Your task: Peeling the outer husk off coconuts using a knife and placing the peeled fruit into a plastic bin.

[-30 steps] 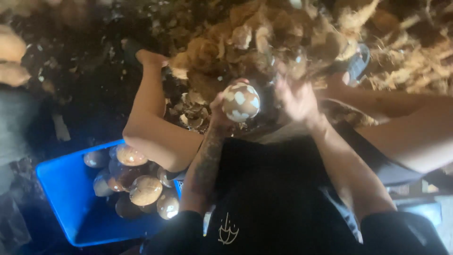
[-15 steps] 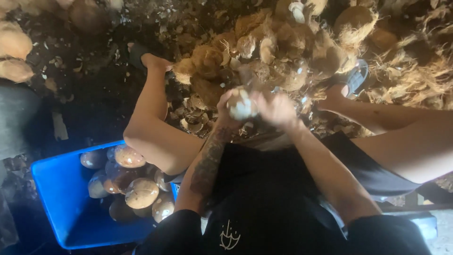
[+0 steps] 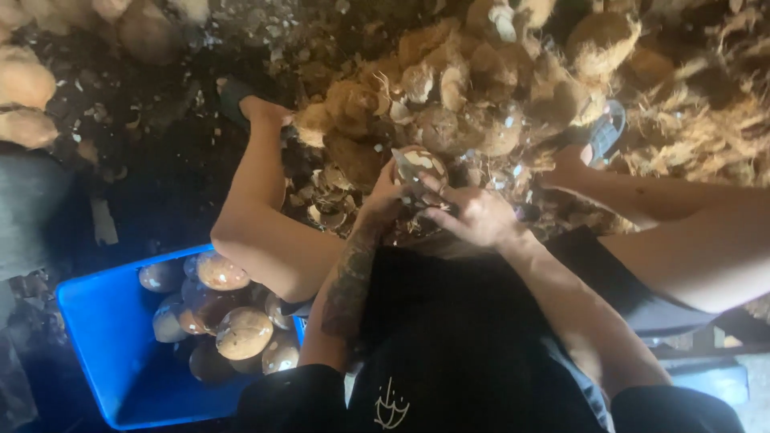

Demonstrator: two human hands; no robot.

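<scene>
A partly peeled coconut [image 3: 419, 164], brown with white patches, sits between my knees. My left hand [image 3: 383, 202] grips it from the left and below. My right hand [image 3: 473, 215] is closed at its right side, fingers curled against the shell; a thin dark tool seems to lie in them, though I cannot tell for sure. Both forearms reach out from my black shirt.
A blue tub [image 3: 104, 337] at lower left holds several peeled coconuts [image 3: 245, 330]. A heap of husked coconuts and fibre [image 3: 481, 88] lies ahead, with shell chips [image 3: 321, 196] on the dark ground. My bare legs [image 3: 265, 216] flank the work; a sandalled foot [image 3: 601, 132] is at right.
The coconut and both hands have dropped lower and closer to my body. My right hand went from raised beside it to pressed against its right side.
</scene>
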